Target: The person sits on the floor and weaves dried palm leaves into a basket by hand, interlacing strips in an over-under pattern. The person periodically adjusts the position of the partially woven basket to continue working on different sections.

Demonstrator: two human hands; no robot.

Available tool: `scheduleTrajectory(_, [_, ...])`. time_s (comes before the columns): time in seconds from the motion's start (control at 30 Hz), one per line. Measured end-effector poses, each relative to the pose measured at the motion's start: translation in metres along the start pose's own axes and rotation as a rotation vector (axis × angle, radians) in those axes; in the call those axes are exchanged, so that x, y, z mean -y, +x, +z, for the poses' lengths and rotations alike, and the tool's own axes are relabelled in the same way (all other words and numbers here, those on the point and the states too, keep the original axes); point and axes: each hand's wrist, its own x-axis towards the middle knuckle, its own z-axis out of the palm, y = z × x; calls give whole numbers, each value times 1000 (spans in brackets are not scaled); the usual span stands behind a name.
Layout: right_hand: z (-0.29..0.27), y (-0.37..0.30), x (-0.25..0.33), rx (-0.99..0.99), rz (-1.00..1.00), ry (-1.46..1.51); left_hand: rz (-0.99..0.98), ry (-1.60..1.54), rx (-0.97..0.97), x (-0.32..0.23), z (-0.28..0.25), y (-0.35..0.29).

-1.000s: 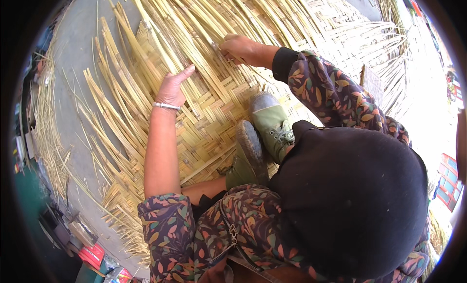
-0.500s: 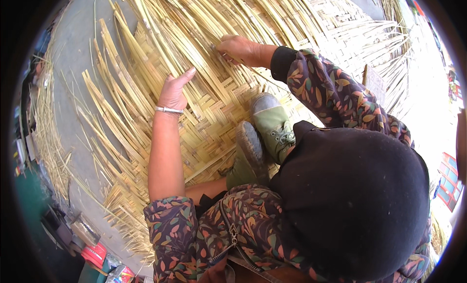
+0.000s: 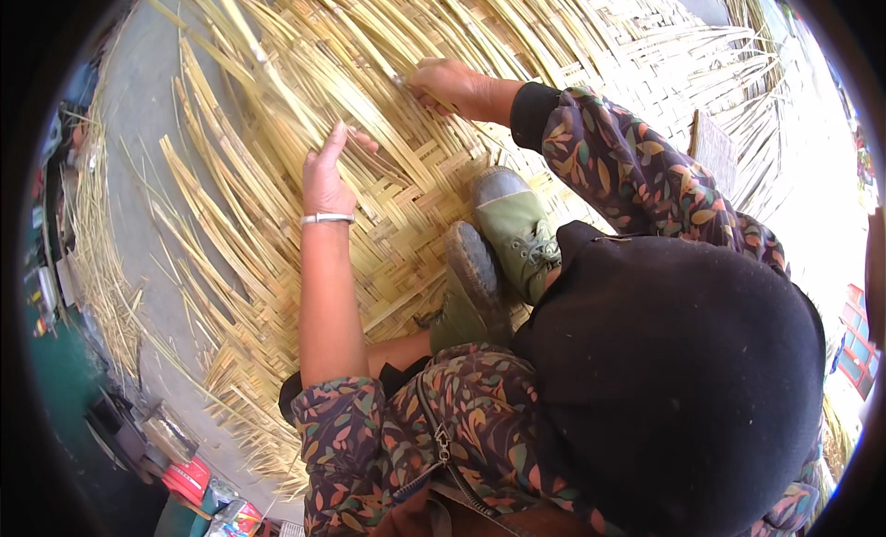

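A mat [image 3: 397, 237] of pale yellow split-cane strips is spread under me, woven near my feet. Long loose strips [image 3: 263, 62] fan out from its far side. At the left of the weave, my left hand [image 3: 329, 179] is closed around some of these strips, thumb on top and fingertips showing past it. Farther off and to the right, my right hand [image 3: 450, 88] has its fingers pinched on a strip at the weave's edge; the fingertips are partly hidden.
My green shoes [image 3: 512, 209] rest on the mat. A wooden block [image 3: 712, 154] lies on its right part. Loose straw [image 3: 97, 251] lies along the grey floor at left. A red object [image 3: 187, 480] and packets stand at the lower left.
The left hand has turned and its fingertips now show beside the thumb; the strips by it have shifted and blur with motion. My right hand has moved slightly away from me.
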Motion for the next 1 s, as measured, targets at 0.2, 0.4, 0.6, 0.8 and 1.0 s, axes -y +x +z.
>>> scheduleTrajectory(0.2, [-1,6,-8,-20,19,14,20,-243,274,-25,-1,-7])
scheduleTrajectory(0.4, [1,3,-10,-70,14,79,96,-266,470,-53,-1,-3])
scheduleTrajectory(0.6, [-1,2,-10,-60,-18,64,-52,-454,527,-61,12,4])
scheduleTrajectory(0.8, [8,-12,2,-171,73,263,-269,-248,522,-56,3,38])
scheduleTrajectory(1.0, [-3,-11,6,114,-10,177,-300,-180,662,-41,-8,57])
